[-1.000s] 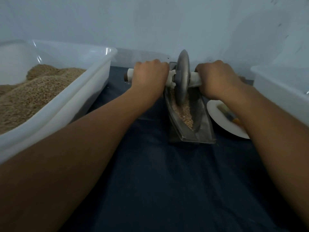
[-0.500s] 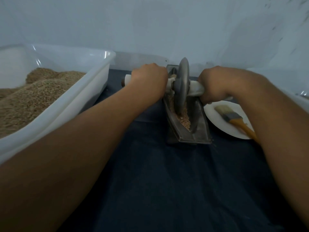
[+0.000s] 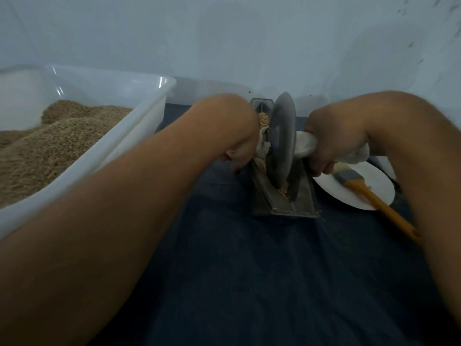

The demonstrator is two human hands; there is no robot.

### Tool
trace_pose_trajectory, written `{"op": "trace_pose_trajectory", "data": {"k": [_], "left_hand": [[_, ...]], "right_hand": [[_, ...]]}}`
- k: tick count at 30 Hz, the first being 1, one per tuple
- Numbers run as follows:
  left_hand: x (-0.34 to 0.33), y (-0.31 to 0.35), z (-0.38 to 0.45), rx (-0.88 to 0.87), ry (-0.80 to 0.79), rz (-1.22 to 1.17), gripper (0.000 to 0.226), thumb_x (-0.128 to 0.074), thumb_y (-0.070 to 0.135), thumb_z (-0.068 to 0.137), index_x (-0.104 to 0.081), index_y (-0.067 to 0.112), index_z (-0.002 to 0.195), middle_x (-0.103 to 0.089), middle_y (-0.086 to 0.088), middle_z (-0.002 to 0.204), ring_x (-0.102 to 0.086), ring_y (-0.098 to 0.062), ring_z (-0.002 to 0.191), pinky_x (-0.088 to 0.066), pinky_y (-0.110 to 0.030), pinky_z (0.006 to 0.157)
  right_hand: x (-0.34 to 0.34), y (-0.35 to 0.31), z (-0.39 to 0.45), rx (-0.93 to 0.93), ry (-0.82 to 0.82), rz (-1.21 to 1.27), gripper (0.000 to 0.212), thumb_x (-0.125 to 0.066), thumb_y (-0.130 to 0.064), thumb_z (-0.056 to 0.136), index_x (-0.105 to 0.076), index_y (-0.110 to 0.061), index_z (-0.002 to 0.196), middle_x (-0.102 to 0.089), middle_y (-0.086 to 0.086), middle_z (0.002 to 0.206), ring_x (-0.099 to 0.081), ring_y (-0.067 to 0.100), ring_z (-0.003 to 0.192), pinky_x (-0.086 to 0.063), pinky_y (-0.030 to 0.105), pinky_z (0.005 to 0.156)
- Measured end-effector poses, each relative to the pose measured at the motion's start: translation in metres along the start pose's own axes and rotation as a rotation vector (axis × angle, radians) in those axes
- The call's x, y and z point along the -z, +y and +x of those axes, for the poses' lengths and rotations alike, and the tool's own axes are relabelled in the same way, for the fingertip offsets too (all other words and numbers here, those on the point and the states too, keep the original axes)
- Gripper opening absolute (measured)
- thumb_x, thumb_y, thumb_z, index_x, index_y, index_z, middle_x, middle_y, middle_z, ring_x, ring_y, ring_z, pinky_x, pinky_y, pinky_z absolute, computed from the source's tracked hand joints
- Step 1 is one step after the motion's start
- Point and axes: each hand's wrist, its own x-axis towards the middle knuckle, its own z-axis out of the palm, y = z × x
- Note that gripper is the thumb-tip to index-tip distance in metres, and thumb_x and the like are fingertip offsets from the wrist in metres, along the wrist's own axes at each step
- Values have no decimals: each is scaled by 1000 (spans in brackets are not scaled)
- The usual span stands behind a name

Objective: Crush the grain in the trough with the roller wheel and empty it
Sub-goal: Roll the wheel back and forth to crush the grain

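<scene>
Gripping the axle with my left hand (image 3: 239, 143) and right hand (image 3: 331, 143), I press evenly, keeping the roller wheel (image 3: 280, 143) centred in the trough (image 3: 301, 201) mid-frame.

- Table (image 3: 249, 283): covered with a dark blue cloth, slightly creased; it runs back to a pale wall.
- Left side: large translucent white tub (image 3: 139, 116) resting on the cloth, heaped with brown grain (image 3: 50, 146).
- Centre, toward the far edge: narrow dark trough (image 3: 279, 203) standing on the cloth, long axis running away from the near side; crushed grain visible in its channel, a metal roller wheel (image 3: 282, 138) seated in it.
- Just right of the trough: round white plate (image 3: 374, 188) flat on the cloth, partly hidden by an arm.
- A brush (image 3: 361, 186) with orange handle lies across the plate, handle end overhanging the rim toward the near side.
</scene>
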Motion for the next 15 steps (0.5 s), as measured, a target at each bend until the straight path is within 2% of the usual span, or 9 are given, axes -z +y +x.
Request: {"op": "trace_pose_trajectory", "data": {"k": [4,7,8,10,11,13,15], "left_hand": [[-1,1,1,2,84,24,44,-73,49,83,-72,8,100,-65,-6,91,-63,-25,91,-51,-39,91],[-7,0,4,30,262,-50,44,-81,43,76,-58,8,88,-47,-4,74,-52,-24,77,-46,-35,74],[-9,-1,7,39,322,-90,41,-83,40,74,-58,11,92,-43,-3,72,-50,-23,76,-44,-35,72],[-15,-5,12,51,418,-200,39,-83,32,74,-60,9,96,-41,-3,72,-48,-23,76,-44,-36,70],[-17,-8,15,56,460,-251,34,-81,27,76,-56,9,90,-40,-3,73,-47,-24,76,-43,-37,69],[-22,-12,20,63,522,-306,31,-73,18,81,-42,14,77,-36,-4,71,-44,-24,76,-41,-38,68],[-26,-11,25,85,588,-322,26,-67,10,83,-41,16,80,-38,-4,72,-44,-24,74,-40,-38,66]], "right_hand": [[-3,1,5,-7,57,-2,19,-83,-30,74,-73,-22,88,-75,-11,72,-72,4,67,-53,33,76],[-7,1,13,-23,174,-77,19,-82,-32,75,-73,-22,88,-73,-11,72,-67,7,69,-46,28,61],[-9,1,16,-27,221,-113,20,-82,-33,75,-73,-20,89,-72,-7,75,-66,10,71,-47,29,59],[-13,2,24,-31,331,-167,22,-80,-33,77,-72,-16,89,-69,2,79,-64,18,72,-53,33,63],[-14,2,29,-30,397,-174,23,-79,-32,77,-71,-14,90,-68,5,81,-63,21,72,-52,33,64],[-18,4,39,-23,524,-168,23,-76,-27,78,-69,-12,95,-66,9,88,-58,24,74,-46,32,63],[-22,8,50,-3,632,-159,27,-72,-23,81,-66,-13,105,-66,13,99,-58,29,83,-42,33,67]]}}
